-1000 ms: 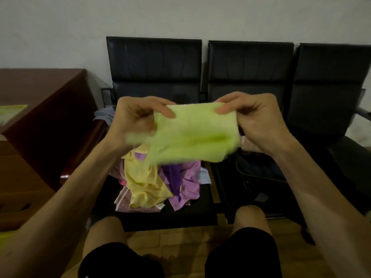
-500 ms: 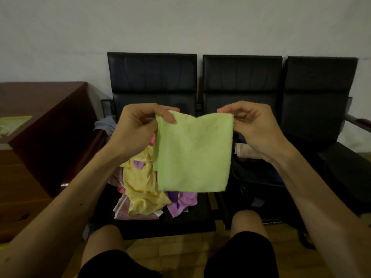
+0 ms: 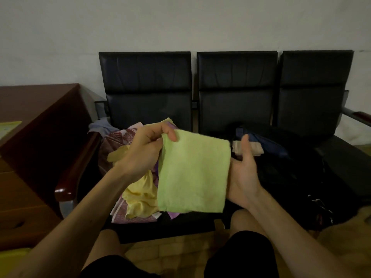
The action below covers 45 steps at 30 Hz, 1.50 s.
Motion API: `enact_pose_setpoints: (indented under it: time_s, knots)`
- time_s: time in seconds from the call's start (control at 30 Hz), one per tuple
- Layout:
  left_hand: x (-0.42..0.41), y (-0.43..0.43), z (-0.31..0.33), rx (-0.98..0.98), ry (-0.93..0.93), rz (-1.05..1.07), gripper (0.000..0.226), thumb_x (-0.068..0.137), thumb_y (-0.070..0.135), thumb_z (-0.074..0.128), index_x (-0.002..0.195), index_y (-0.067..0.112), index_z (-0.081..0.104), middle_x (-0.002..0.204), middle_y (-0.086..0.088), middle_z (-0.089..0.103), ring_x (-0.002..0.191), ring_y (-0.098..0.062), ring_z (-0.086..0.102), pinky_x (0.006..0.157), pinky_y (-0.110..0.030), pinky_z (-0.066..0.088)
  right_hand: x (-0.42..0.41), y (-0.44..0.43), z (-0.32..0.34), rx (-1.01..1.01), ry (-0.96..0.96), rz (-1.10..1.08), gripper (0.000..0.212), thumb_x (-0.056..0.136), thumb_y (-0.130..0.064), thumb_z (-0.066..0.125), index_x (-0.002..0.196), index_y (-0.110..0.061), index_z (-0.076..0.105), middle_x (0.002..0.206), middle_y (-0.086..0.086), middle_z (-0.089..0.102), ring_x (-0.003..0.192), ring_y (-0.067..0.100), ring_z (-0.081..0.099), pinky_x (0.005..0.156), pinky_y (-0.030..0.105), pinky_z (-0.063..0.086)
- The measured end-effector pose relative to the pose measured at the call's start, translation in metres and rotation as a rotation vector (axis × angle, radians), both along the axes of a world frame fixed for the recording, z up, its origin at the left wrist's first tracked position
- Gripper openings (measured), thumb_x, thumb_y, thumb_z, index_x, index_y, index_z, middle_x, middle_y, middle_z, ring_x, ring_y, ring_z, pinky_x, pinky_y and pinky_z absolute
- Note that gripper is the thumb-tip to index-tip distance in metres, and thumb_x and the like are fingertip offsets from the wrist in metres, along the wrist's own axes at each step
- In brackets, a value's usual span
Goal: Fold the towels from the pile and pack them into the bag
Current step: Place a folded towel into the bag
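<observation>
Bench of three black seats [image 3: 144, 77]: the pile sits on the left seat, the bag on the middle one.

Bag [image 3: 297, 169]: black on black. You cannot make out its mouth or its rim. A navy piece shows at its near-left edge.

Pile [image 3: 138, 197]: yellow, purple and patterned cloths, unfolded, partly covered by your left arm and the towel.

Green towel [image 3: 192, 173]: half a second ago it hung square from both top corners. Now it hangs lower, its right edge at the bag's left side. It reads as folded, though the layers cannot be counted from here. Judgement: the fold is about done and packing comes next.

Left hand [image 3: 144, 155]: the thumb and curled fingers pinch the towel's top-left corner, as before.

Right hand [image 3: 243, 175]: it has let go of the top-right corner and dropped to the right edge. The palm is open and the thumb stands upright, clear of the cloth, so there is no pinch. The fingers run behind the towel, out of sight.

Beige folded piece [image 3: 255, 150]: it lies at the bag's left edge, just behind your right thumb. It is probably already packed.
</observation>
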State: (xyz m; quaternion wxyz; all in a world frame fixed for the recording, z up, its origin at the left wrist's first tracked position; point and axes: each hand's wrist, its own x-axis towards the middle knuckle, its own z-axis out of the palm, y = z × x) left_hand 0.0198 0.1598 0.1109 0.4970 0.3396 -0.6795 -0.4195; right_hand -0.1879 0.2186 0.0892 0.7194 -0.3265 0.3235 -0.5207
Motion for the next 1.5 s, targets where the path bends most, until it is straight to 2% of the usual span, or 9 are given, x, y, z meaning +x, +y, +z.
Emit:
enact_pose_setpoints:
  time_s: [0.13,0.27,0.37,0.43,0.6,1.07,1.2,1.37,1.5]
  knots:
    - [-0.012,0.008,-0.021,0.32,0.176,0.0,0.028,0.1,-0.003,0.04,0.105,0.011,0.064,0.078,0.0,0.069,0.066,-0.013,0.064,0.055,-0.022,0.051,0.0,0.006,-0.021,-0.047,0.242,-0.027,0.04,0.075,-0.02,0.071,0.115,-0.018,0.068,0.111,0.005,0.074,0.101,0.022,0.071,0.078,0.036,0.059]
    - [-0.027,0.021,-0.042,0.906,0.503,-0.228,0.05,0.101,0.027,0.037,0.086,0.005,0.079,0.085,-0.01,0.075,0.078,-0.02,0.073,0.071,-0.03,0.059,-0.012,0.005,-0.028,0.008,0.24,-0.108,0.039,0.075,-0.02,0.074,0.113,-0.015,0.07,0.112,0.007,0.074,0.103,0.025,0.071,0.084,0.041,0.056]
    - [-0.042,0.025,-0.06,1.104,0.544,-0.335,0.069,0.088,0.059,0.051,0.125,0.003,0.067,0.13,-0.021,0.063,0.121,-0.036,0.061,0.103,-0.047,0.048,-0.025,0.003,-0.034,0.062,0.236,-0.159,0.036,0.074,-0.02,0.074,0.109,-0.011,0.071,0.107,0.01,0.075,0.098,0.026,0.072,0.077,0.037,0.058]
    - [-0.053,0.023,-0.067,1.132,0.497,-0.393,0.07,0.079,0.056,0.065,0.127,0.005,0.066,0.13,-0.021,0.063,0.114,-0.034,0.065,0.091,-0.046,0.057,-0.036,0.002,-0.039,0.093,0.243,-0.181,0.037,0.076,-0.02,0.074,0.11,-0.009,0.07,0.107,0.012,0.075,0.098,0.028,0.072,0.078,0.038,0.058]
    - [-0.083,0.019,-0.085,1.099,0.312,-0.423,0.044,0.086,0.008,0.064,0.129,-0.002,0.059,0.12,-0.023,0.068,0.096,-0.029,0.073,0.067,-0.033,0.061,-0.067,0.003,-0.056,0.198,0.34,-0.198,0.029,0.087,-0.016,0.071,0.115,-0.008,0.069,0.106,0.013,0.075,0.098,0.027,0.072,0.077,0.035,0.059]
    - [-0.131,0.005,-0.142,1.179,0.0,-0.343,0.05,0.079,0.005,0.07,0.127,-0.006,0.06,0.117,-0.019,0.07,0.101,-0.027,0.071,0.077,-0.031,0.059,-0.134,0.015,-0.102,0.348,0.586,-0.126,0.02,0.086,-0.016,0.074,0.104,-0.019,0.065,0.078,-0.01,0.075,0.07,0.001,0.072,0.056,0.014,0.052]
    - [-0.126,-0.005,-0.106,0.91,0.106,-0.437,0.052,0.076,-0.01,0.066,0.128,-0.002,0.06,0.118,-0.02,0.07,0.102,-0.03,0.07,0.079,-0.035,0.06,-0.153,0.022,-0.07,0.136,0.392,-0.073,0.054,0.073,0.001,0.071,0.124,-0.01,0.063,0.114,0.009,0.073,0.105,0.023,0.07,0.08,0.032,0.059]
    - [-0.128,-0.017,-0.042,0.335,0.15,-0.574,0.018,0.074,-0.003,0.073,0.083,0.01,0.08,0.1,-0.008,0.074,0.095,-0.022,0.071,0.079,-0.029,0.057,-0.17,0.021,-0.018,-0.225,0.325,-0.187,0.021,0.065,-0.001,0.069,0.07,-0.019,0.081,0.091,0.002,0.075,0.091,0.018,0.072,0.068,0.028,0.058]
    - [-0.136,-0.02,-0.048,0.211,0.11,-0.471,0.024,0.071,-0.006,0.07,0.071,0.015,0.079,0.098,-0.005,0.074,0.093,-0.02,0.071,0.078,-0.027,0.057,-0.17,0.017,-0.028,-0.202,0.393,-0.244,0.036,0.073,0.011,0.058,0.059,-0.017,0.076,0.094,0.003,0.075,0.095,0.02,0.071,0.068,0.026,0.057]
